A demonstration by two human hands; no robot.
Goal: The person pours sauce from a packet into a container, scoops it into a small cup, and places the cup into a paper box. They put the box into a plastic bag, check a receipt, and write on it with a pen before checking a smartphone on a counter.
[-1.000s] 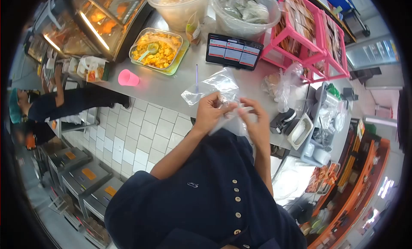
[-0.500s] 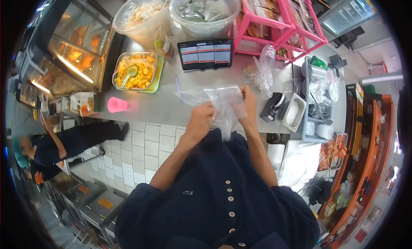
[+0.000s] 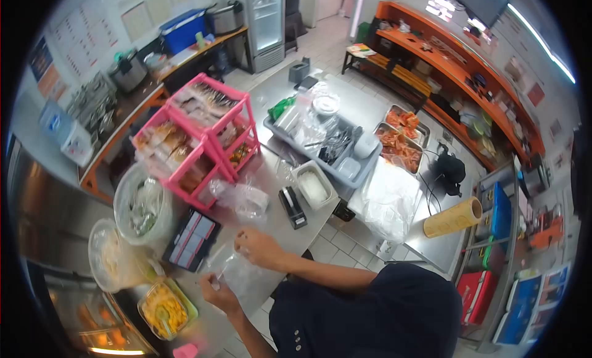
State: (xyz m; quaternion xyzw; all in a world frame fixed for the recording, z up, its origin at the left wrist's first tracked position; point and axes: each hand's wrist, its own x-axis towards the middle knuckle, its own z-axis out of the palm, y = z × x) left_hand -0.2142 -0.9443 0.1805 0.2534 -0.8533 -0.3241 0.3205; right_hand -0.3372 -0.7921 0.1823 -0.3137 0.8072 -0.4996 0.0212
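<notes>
A clear plastic bag [image 3: 237,275] hangs between my two hands, low in the view over the metal table. My left hand [image 3: 219,294] pinches its near left edge, fingers closed. The fingers of my right hand [image 3: 259,248] are closed on its upper right part. Beside the bag stands a black tablet [image 3: 192,239] with a lit screen. Another clear bundle of plastic bags [image 3: 248,199] lies above my right hand, next to a black tape dispenser [image 3: 292,207] and a tub with white contents [image 3: 313,185].
Pink racks [image 3: 206,111] hold packets. A grey-blue crate [image 3: 330,149] carries containers and plastic. Large tubs [image 3: 145,201] stand at the left, above a tray of yellow food [image 3: 163,308] and a pink cup [image 3: 185,350]. A yellow roll [image 3: 453,217] lies on the right table.
The view has swung to the right, bringing in the right table, shelves and fridge. Both hands still hold the clear bag, now spread flatter between them. The other person has left the view.
</notes>
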